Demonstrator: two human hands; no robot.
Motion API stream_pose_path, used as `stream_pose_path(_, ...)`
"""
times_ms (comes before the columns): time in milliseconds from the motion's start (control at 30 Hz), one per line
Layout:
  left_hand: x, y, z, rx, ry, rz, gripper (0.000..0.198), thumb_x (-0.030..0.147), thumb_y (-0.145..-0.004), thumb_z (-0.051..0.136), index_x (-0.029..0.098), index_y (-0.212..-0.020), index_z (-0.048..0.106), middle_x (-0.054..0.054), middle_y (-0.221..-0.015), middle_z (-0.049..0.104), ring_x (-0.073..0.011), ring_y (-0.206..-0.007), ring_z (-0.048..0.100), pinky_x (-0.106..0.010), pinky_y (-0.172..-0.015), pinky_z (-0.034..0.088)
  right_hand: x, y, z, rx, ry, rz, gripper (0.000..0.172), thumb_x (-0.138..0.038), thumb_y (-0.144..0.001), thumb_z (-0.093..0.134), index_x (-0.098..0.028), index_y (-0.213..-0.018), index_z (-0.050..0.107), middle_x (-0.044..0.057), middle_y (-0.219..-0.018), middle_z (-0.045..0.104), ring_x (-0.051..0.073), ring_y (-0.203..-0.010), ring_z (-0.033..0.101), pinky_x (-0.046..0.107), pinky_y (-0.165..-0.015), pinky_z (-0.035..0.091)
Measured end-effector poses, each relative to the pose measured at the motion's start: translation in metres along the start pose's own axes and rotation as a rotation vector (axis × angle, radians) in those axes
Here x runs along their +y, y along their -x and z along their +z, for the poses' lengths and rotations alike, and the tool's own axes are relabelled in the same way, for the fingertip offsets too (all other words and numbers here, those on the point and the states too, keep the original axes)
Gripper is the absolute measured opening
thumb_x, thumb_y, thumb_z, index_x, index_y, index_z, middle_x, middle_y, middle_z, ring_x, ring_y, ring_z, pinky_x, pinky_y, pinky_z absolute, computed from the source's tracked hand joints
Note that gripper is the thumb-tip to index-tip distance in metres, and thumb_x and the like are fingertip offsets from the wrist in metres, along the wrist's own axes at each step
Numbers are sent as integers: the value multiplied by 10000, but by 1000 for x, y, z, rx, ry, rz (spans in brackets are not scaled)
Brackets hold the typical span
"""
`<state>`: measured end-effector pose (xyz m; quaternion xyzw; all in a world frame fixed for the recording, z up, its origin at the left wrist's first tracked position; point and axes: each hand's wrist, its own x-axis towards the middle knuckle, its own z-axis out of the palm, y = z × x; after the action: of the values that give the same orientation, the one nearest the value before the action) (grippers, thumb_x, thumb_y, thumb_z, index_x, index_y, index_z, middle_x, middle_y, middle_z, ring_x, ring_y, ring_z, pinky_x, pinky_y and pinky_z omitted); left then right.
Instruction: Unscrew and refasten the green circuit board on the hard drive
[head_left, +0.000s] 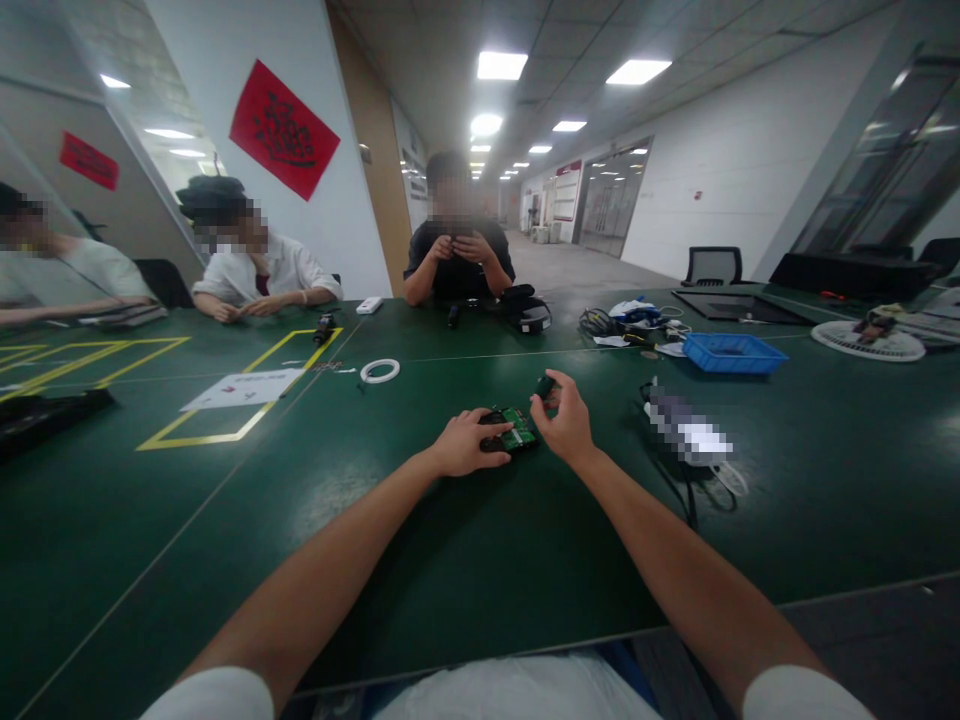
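A green circuit board [519,432] in a dark frame lies flat on the table in front of me. My left hand [469,442] grips it from the left, index finger across its top and thumb along the near edge. Just right of the board, my right hand [564,418] is raised slightly, thumb and fingers pinching a small dark block [544,385]. What that block is, I cannot make out. Part of the board is covered by my left fingers.
The green table [465,560] holds a white ring [380,371], a paper sheet [244,389] by yellow tape, a blue tray [733,353], tangled cables [598,321], and a partly blurred device [686,430] with cables on the right. Several people sit across and to the left.
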<state>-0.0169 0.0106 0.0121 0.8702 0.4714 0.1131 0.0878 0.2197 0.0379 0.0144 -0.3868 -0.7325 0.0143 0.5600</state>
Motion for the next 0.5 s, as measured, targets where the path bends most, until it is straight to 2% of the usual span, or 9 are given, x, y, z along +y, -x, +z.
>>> stream_pose_path(133, 0, 0, 1, -1, -8, -3, 696, 725, -839, 596, 419, -1459, 516, -82, -1549, 379, -385, -1337, 432, -535, -1088, 354, -1, 0, -3, -5, 18, -2, 500, -398, -915, 648, -241, -1347, 453, 111, -1184, 574, 205, -827, 654, 403, -734, 635)
stream_pose_path(333, 0, 0, 2, 4, 5, -10, 695, 708, -835, 616, 432, -1464, 506, -79, -1543, 385, -388, -1338, 429, -541, -1089, 353, -4, 0, -1, -21, -24, -12, 486, -335, -964, 563, -247, -1413, 400, 140, -1291, 540, 228, -973, 665, 386, -756, 640)
stream_pose_path(500, 0, 0, 1, 0, 5, -5, 693, 710, -841, 604, 423, -1464, 508, -89, -1544, 381, -397, -1339, 424, -548, -1085, 354, -3, 0, -1, -14, 2, 15, 500, -377, -946, 610, -242, -1387, 418, 126, -1243, 580, 210, -867, 681, 410, -779, 639)
